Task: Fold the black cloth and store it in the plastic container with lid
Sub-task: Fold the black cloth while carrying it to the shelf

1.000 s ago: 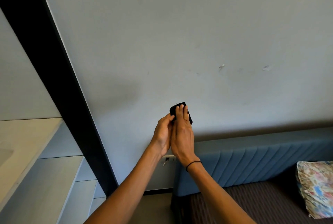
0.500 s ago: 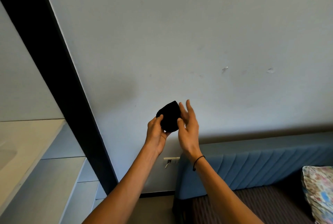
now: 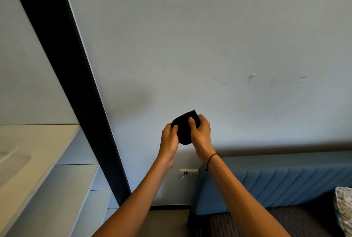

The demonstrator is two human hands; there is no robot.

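Note:
A small black cloth (image 3: 184, 132), bunched into a compact bundle, is held up in the air in front of a pale wall. My left hand (image 3: 169, 139) pinches its left edge with thumb and fingers. My right hand (image 3: 201, 133) grips its right side, thumb on the front and fingers wrapped behind. A thin black band circles my right wrist. No plastic container or lid appears in the head view.
A blue padded headboard (image 3: 285, 179) and a bed with a dark striped cover lie at the lower right, with a floral pillow (image 3: 344, 210) at the edge. A pale counter (image 3: 28, 156) stands on the left beside a black vertical post (image 3: 76, 93). A wall socket (image 3: 187, 172) sits below my hands.
Pressed flat together around the cloth a second ago, my hands have parted. The cloth now shows between them, and my right fingers have curled from open to gripping its right side.

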